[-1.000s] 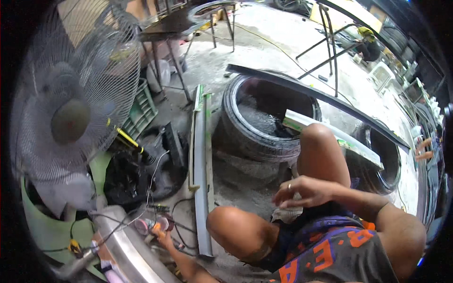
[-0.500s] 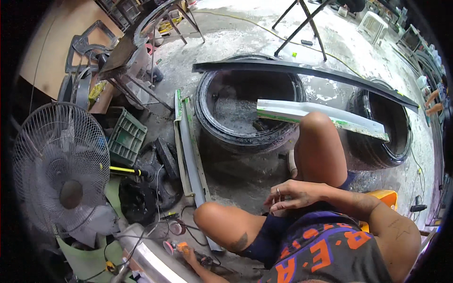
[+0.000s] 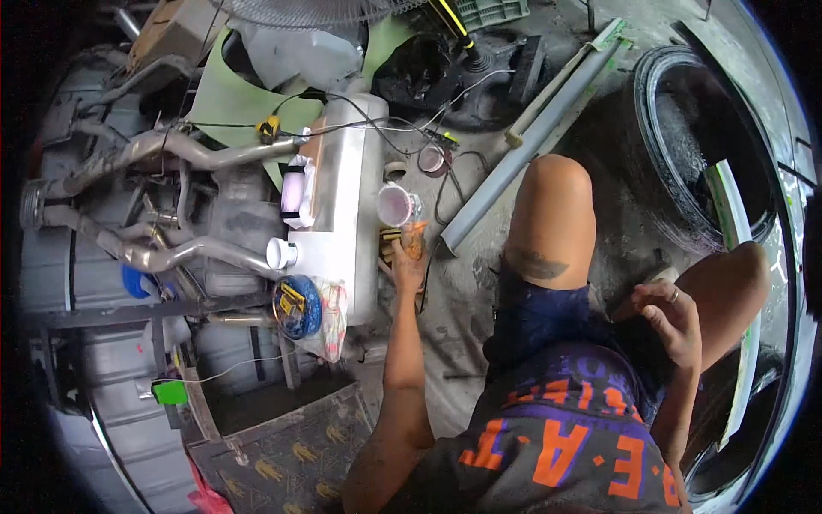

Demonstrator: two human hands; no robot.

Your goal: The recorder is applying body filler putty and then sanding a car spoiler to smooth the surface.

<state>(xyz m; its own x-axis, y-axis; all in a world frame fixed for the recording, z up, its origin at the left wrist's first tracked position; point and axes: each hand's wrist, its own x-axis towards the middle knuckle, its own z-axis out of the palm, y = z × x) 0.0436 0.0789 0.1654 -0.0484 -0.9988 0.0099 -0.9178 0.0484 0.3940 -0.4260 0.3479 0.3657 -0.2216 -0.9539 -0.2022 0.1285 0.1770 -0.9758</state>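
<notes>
The left hand (image 3: 409, 257) reaches down to the floor beside the steel muffler (image 3: 342, 206), its grip pinching a small orange tool (image 3: 414, 238) just below a pink cup (image 3: 396, 206). The right hand (image 3: 672, 317) rests loosely curled, holding nothing, near the right knee (image 3: 741, 270).

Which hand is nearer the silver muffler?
Left. The left hand reaches down right beside the silver muffler; the right hand rests by the bent knee, far across.

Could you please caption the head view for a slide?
Seated person's left hand reaches beside a steel muffler; right hand rests near knee.
</notes>
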